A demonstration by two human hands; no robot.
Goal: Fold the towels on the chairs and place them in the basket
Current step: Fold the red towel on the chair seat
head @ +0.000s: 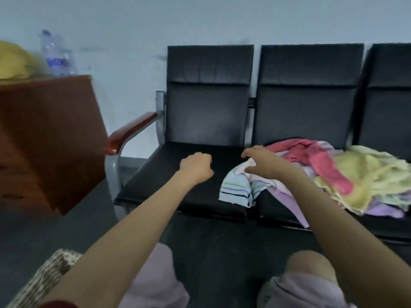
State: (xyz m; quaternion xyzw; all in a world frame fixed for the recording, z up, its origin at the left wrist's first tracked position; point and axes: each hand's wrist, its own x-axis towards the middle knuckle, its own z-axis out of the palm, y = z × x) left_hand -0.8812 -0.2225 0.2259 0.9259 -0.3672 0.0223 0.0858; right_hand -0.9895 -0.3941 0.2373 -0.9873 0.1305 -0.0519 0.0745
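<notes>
Left grip (196,165): fingers curled into fist, holding nothing, above left seat of bench (155,174). Right grip (260,162): fingers and thumb spread apart, at left edge of towel heap, over striped towel (235,192); contact unclear. Striped towel crumpled, lying across gap between left and middle seats. Right of it on middle seat: lilac towel (283,202), pink towel (318,161), yellow towel (367,174), heaped unfolded. Woven basket (51,274) near left, partly under left forearm. Wooden cabinet (44,134) far left, blurred bottle (57,54) on top.
</notes>
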